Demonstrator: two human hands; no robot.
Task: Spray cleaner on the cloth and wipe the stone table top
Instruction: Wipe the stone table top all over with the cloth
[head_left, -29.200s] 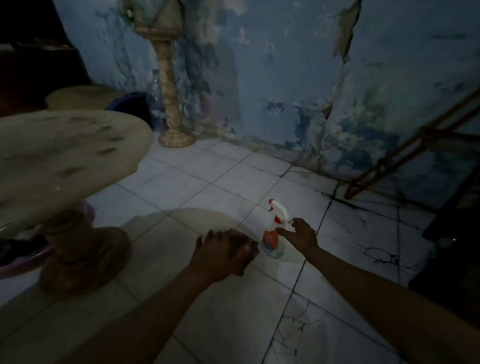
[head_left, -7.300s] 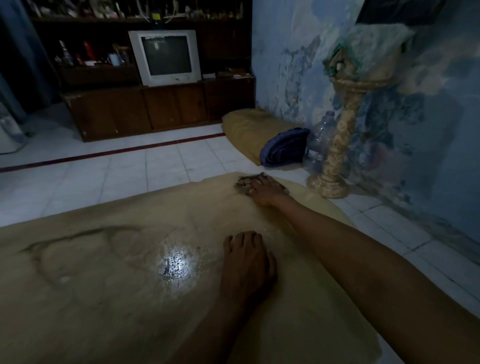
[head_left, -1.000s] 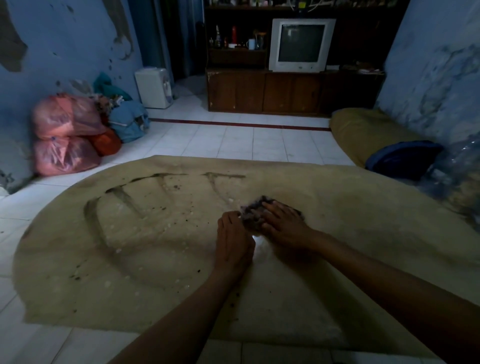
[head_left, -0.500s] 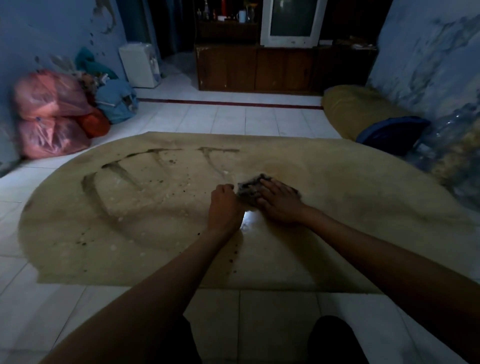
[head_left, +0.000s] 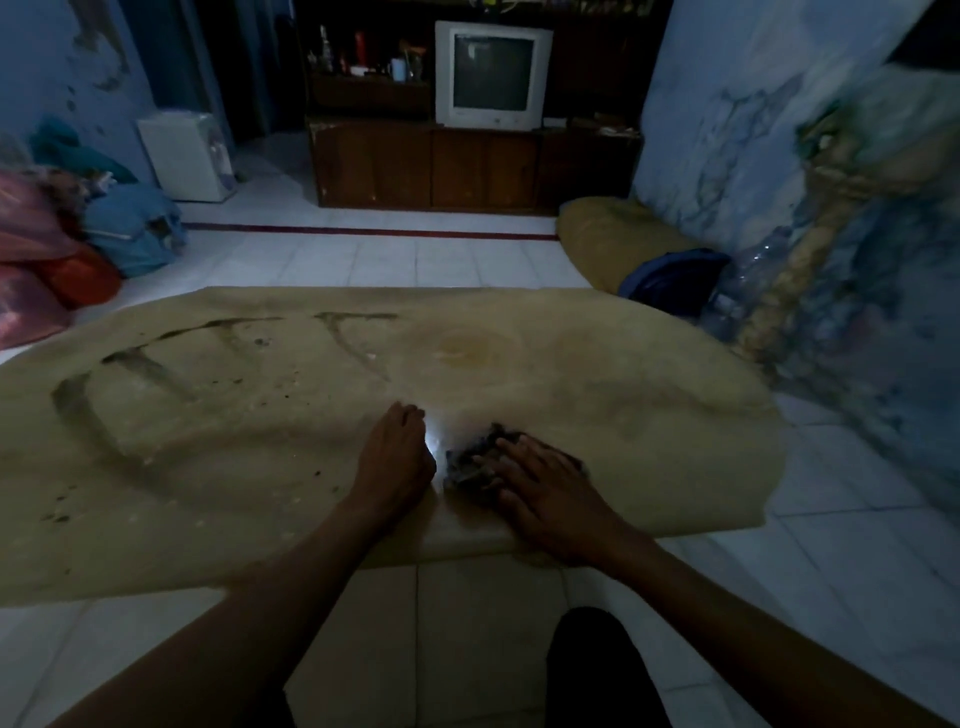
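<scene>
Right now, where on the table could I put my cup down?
The far right of the stone table top, past the right hand and the cloth, looks bare. So does the near left corner, left of the left hand. The near middle is crowded with both hands; the far left has dark dirt streaks.

Dim, bluish room, underexposed and grainy. One small bright glare spot on the wet table between the hands. Forearms nearly black at the bottom. Right-edge wall and pillar smeared with motion blur. Wide-angle bending at edges; far cabinet lost in shadow.
</scene>
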